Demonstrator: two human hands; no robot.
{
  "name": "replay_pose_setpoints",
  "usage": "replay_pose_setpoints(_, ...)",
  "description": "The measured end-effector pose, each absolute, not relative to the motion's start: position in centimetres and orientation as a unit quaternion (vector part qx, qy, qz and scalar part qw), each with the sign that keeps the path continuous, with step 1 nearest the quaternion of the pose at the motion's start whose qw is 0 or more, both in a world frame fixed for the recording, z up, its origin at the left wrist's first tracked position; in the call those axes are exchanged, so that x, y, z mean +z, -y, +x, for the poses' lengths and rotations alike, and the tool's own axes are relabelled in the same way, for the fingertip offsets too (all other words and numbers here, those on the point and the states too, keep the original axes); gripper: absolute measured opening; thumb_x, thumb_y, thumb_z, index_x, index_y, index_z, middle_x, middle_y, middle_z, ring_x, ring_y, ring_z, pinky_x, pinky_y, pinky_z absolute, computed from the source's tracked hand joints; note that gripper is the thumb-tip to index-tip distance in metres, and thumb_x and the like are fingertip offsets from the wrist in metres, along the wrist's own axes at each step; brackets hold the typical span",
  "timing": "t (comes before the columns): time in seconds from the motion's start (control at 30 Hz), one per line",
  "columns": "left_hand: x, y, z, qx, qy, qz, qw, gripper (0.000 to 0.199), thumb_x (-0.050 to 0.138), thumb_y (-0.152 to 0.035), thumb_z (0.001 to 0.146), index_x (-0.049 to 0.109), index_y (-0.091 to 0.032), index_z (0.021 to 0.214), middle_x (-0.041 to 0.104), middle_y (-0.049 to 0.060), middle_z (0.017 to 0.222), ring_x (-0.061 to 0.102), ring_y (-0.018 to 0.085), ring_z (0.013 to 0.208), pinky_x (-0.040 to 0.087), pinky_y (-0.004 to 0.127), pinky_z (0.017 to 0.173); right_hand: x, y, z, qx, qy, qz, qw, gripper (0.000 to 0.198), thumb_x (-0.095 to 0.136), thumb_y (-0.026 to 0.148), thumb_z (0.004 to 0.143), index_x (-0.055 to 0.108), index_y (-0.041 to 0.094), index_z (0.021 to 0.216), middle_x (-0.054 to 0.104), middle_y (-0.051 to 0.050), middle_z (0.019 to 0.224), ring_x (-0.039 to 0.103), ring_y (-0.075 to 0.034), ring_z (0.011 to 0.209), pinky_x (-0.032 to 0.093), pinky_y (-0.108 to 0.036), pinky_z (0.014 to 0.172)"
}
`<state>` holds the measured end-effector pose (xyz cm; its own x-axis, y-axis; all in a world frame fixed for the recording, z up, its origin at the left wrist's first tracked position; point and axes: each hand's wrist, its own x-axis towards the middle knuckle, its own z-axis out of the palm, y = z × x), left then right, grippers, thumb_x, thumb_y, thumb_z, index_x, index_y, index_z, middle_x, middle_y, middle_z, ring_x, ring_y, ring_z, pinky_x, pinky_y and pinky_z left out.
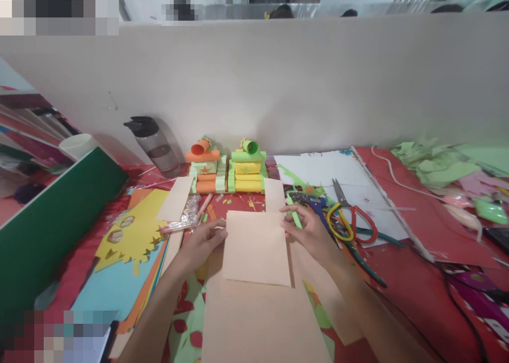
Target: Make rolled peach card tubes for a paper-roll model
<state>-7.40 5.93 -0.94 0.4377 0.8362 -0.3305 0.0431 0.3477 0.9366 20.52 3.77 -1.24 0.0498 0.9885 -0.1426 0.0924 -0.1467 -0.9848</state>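
Observation:
A squarish sheet of pale peach paper (256, 249) lies over a longer sheet of the same colour (262, 326) in front of me. My left hand (204, 241) is closed on the upper left edge of the squarish sheet, thumb and fingers together. At its right edge is my right hand (308, 230), fingers curled, with a slim light-green pen (294, 212) held in them and fingertips touching the paper. Two smaller peach pieces, one on the left (175, 198) and one on the right (274, 194), lie just beyond the hands.
Two rolled-paper models, orange (204, 169) and green-yellow (248, 169), stand by the wall. Scissors (352, 220), a blue glue gun (314, 201) and green-handled pliers (366, 262) lie right. A water bottle (155, 148), yellow cut paper (133, 230) and a green board (59, 220) are left.

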Motion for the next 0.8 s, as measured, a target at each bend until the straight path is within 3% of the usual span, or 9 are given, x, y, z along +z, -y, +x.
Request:
replay_pose_setpoints(0.23, -1.3, -5.8, -7.7, 0.284, -0.462, 0.487, 0.684, 0.037, 0.07, -0.046, 0.08, 0.064, -0.019, 0.105, 0.067, 0.002, 0.079, 0.062, 0.017, 0.075, 0.047, 0.027, 0.071, -1.4, -3.9, 20.9, 0.479, 0.47, -0.576, 0.467, 0.035, 0.073, 0.039, 0.074, 0.061, 0.022, 0.103, 0.062, 0.001, 0.082, 0.061, -0.015, 0.067, 0.051, -0.029, 0.065)
replay_pose_setpoints(0.43, -0.8, -5.5, -7.8, 0.283, -0.414, 0.464, 0.73, 0.038, 0.065, -0.046, 0.084, 0.066, -0.019, 0.11, 0.071, 0.006, 0.088, 0.066, 0.02, 0.086, 0.05, 0.031, 0.081, -1.2, -4.0, 21.2, 0.477, 0.443, -0.572, 0.499, 0.037, 0.076, 0.041, 0.073, 0.062, 0.022, 0.101, 0.061, 0.002, 0.077, 0.06, -0.013, 0.063, 0.049, -0.026, 0.062)
replay_pose_setpoints(0.6, -0.5, -5.2, -7.1, 0.264, -0.382, 0.487, 0.739, 0.04, 0.073, -0.036, 0.078, 0.064, -0.021, 0.114, 0.072, 0.007, 0.096, 0.067, 0.021, 0.09, 0.051, 0.031, 0.082, -1.3, -4.2, 21.1, 0.464, 0.431, -0.576, 0.516, 0.038, 0.079, 0.042, 0.069, 0.062, 0.022, 0.097, 0.061, 0.001, 0.076, 0.059, -0.014, 0.065, 0.05, -0.026, 0.061)
replay_pose_setpoints(0.8, -0.8, -5.8, -6.9, 0.322, -0.435, 0.554, 0.632, 0.025, 0.068, -0.037, 0.081, 0.066, -0.019, 0.097, 0.067, 0.004, 0.087, 0.061, 0.017, 0.077, 0.049, 0.027, 0.07, -0.5, -3.9, 21.5, 0.473, 0.476, -0.566, 0.478, 0.035, 0.076, 0.037, 0.073, 0.062, 0.023, 0.102, 0.062, 0.001, 0.08, 0.06, -0.014, 0.064, 0.049, -0.026, 0.063)
